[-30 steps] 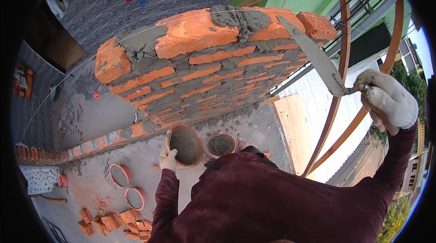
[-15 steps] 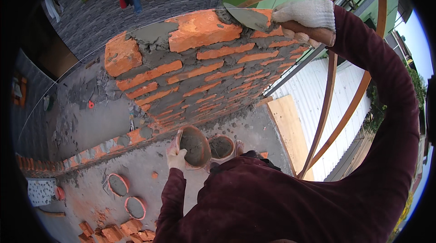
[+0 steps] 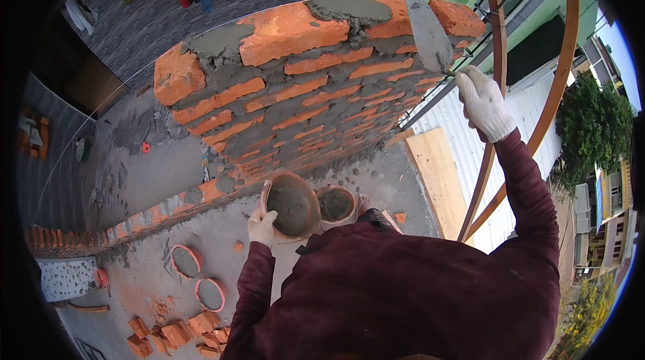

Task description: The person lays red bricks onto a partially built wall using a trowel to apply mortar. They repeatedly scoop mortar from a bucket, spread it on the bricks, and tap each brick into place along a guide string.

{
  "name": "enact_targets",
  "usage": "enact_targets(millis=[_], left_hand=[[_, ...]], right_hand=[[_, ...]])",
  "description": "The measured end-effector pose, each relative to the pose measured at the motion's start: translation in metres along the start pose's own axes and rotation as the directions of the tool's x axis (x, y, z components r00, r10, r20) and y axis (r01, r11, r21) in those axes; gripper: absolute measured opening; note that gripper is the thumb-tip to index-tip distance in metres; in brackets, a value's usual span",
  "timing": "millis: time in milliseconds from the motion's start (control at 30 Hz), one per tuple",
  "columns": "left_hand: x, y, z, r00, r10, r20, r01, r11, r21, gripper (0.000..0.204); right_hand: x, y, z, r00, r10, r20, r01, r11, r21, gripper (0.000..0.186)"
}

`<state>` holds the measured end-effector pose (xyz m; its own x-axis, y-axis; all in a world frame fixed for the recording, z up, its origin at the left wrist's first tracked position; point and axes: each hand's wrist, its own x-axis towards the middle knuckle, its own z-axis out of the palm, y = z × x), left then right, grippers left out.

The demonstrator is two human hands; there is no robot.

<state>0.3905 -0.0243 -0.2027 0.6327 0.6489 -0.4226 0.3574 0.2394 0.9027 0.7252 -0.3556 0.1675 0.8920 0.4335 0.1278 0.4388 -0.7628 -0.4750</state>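
Note:
My right hand [image 3: 480, 104], in a white knit glove, grips a trowel [image 3: 430, 30] whose grey, mortar-smeared blade points up against the right end of the brick wall [image 3: 302, 101]. Along the top course, grey mortar [image 3: 346, 9] lies between and over orange bricks [image 3: 289, 34], with more squeezed from the joints below. Down at the wall's foot my left hand [image 3: 261, 225], also gloved, has its fingers and thumb on the rim of a round bucket [image 3: 290, 205] of wet mortar. A second, smaller mortar bucket [image 3: 334, 204] sits beside it by my foot.
A thin string crosses the wall top. Curved wooden strips [image 3: 497, 30] and rebar stand at the right above white corrugated sheet [image 3: 524, 125] and a plywood board [image 3: 433, 178]. Behind are hanging clothes and a low brick course [image 3: 134, 222]. Two tubs [image 3: 185, 260] and broken bricks [image 3: 176, 333] lie lower left.
My right hand swung up to the wall's top with the trowel, then drew back down, leaving smoother mortar at the upper middle. My left hand stays on the bucket rim.

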Motion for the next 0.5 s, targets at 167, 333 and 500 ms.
enact_targets(millis=[167,333,500], left_hand=[[-0.005,0.012,-0.011,0.999,-0.035,-0.027,0.036,0.999,0.037,0.009],[-0.017,0.014,-0.036,0.998,0.031,-0.049,-0.025,0.993,0.116,0.009],[-0.052,0.049,-0.037,0.996,-0.002,-0.092,0.009,0.998,0.069,0.014]], right_hand=[[-0.014,-0.003,0.21,0.926,-0.073,-0.371,0.213,0.911,0.352,0.022],[0.028,-0.021,0.303,0.944,-0.002,-0.329,0.14,0.907,0.396,0.027],[-0.016,0.02,0.316,0.974,0.068,-0.217,0.001,0.953,0.302,0.036]])
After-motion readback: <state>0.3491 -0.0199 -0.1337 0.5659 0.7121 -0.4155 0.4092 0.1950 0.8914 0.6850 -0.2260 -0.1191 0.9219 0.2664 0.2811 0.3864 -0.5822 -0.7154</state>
